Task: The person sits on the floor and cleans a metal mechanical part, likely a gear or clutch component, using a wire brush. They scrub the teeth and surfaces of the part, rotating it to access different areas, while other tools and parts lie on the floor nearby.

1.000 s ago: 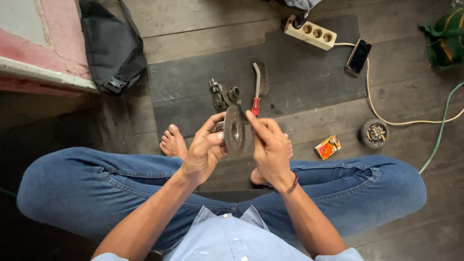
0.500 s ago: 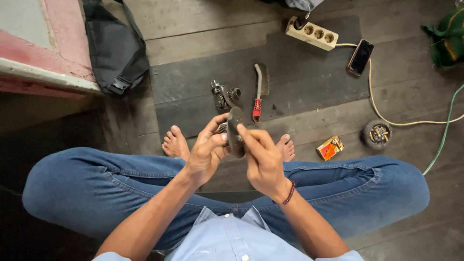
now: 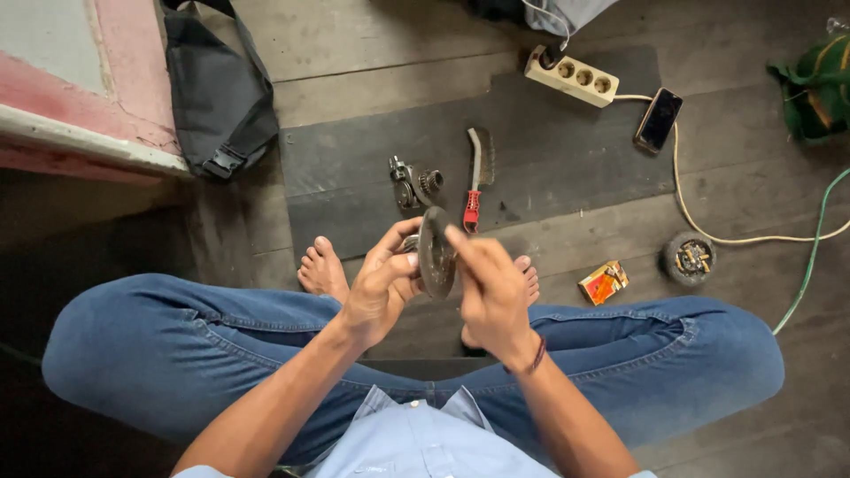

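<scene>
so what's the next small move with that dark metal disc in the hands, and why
Probably turn the disc a little so a fresh part of its face meets the right hand. The left hand grips it edge-on from behind while the right hand's fingers press on its face, as if rubbing or checking it. The wire brush lies unused on the mat just ahead.
</scene>
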